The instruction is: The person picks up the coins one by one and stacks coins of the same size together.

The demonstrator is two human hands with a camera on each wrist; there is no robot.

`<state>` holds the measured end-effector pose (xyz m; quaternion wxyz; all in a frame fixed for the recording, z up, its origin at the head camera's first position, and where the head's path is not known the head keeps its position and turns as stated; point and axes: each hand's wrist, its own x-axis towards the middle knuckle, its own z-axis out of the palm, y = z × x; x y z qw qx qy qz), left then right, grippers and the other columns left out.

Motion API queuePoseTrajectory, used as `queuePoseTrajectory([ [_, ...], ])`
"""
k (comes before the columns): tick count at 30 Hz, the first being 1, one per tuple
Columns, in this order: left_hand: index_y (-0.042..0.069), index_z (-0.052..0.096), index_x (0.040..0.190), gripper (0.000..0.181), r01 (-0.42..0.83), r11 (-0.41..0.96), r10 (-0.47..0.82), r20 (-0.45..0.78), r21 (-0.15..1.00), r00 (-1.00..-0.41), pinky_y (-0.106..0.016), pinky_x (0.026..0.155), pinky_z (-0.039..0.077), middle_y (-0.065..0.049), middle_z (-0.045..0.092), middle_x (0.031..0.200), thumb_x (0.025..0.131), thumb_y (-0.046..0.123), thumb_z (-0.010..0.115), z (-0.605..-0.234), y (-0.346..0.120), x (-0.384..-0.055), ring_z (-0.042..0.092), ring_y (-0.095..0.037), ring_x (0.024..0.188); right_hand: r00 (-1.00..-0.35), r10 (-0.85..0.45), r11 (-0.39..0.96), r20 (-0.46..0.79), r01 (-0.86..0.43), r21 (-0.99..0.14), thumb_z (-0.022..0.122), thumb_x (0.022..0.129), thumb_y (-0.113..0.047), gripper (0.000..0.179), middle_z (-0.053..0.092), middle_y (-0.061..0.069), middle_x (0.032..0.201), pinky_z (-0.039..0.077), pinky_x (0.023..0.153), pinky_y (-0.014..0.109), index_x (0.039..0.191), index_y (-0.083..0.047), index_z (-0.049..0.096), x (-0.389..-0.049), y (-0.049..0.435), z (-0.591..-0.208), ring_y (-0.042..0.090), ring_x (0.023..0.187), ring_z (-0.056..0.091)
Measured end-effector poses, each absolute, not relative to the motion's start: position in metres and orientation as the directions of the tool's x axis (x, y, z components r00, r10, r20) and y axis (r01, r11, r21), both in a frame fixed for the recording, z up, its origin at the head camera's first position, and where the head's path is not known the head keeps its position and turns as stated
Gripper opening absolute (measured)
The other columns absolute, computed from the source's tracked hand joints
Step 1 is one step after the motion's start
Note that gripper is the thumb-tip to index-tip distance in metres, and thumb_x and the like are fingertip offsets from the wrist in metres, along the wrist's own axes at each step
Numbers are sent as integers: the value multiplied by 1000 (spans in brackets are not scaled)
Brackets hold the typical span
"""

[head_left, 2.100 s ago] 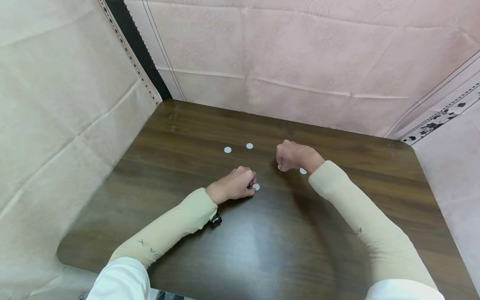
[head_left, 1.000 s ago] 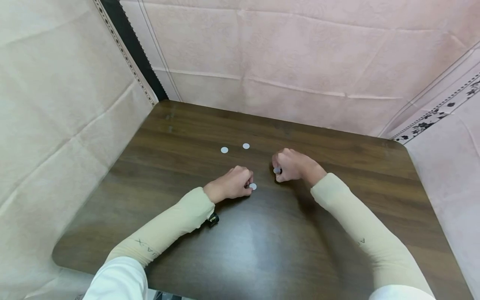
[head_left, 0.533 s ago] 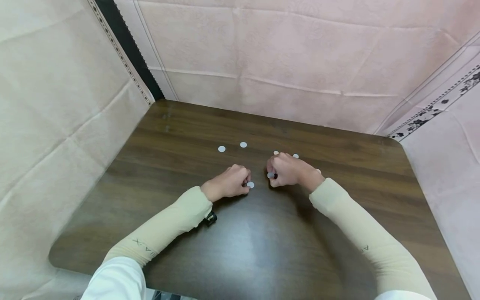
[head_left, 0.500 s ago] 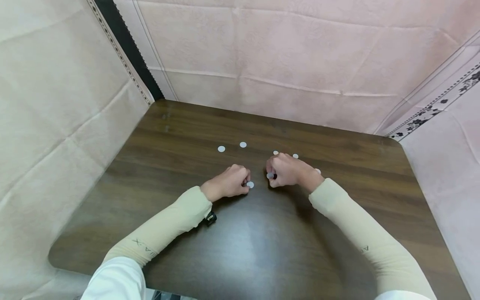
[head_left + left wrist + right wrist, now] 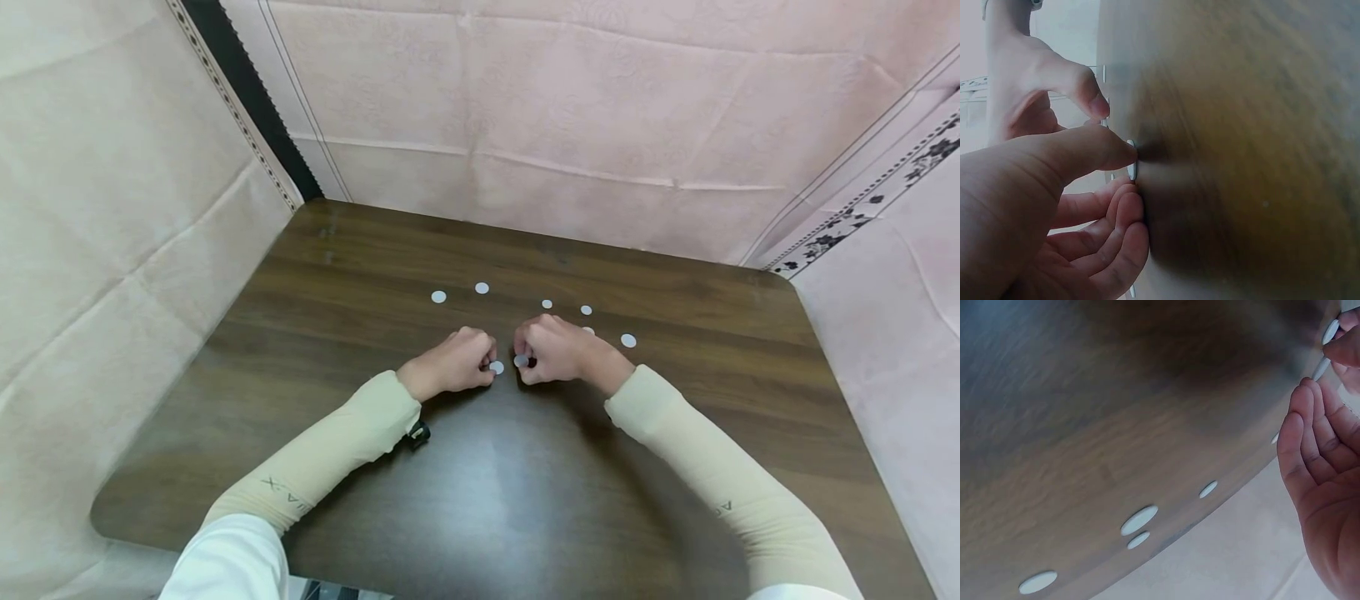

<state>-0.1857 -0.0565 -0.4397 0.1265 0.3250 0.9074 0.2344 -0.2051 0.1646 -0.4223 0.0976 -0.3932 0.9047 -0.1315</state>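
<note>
Left grip (image 5: 453, 362) and right grip (image 5: 558, 350) each pinch a white disc, close together over the wooden counter (image 5: 420, 508).
Between thumb and fingers, the left disc (image 5: 497, 367) and the right disc (image 5: 521, 361) are near each other but apart; on the far side lie two more discs (image 5: 438, 297) to the left and four others (image 5: 628, 341) to the right, one partly hidden by the right grip.

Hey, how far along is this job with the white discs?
Getting hold of two looks done. In hand: the left hand holds one white disc, the right hand another white disc, close together but with a gap. Probably left: six other white discs spread on the wooden table, one partly hidden behind the right hand.
</note>
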Motion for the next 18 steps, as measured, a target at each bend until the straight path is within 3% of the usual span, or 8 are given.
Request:
queuePoseTrajectory([
  [18,8,65,83,11,532,669,654,-71,519,-753,-25,66,43,-4,59,83,92,6,72,-438,-58,-183,52,-14,75,-638,-770,601,-19,-713,-361,79,77,-12,13,72,0,84,55,68,24,89,-8,74,-200,142,-430,6,73,64],
])
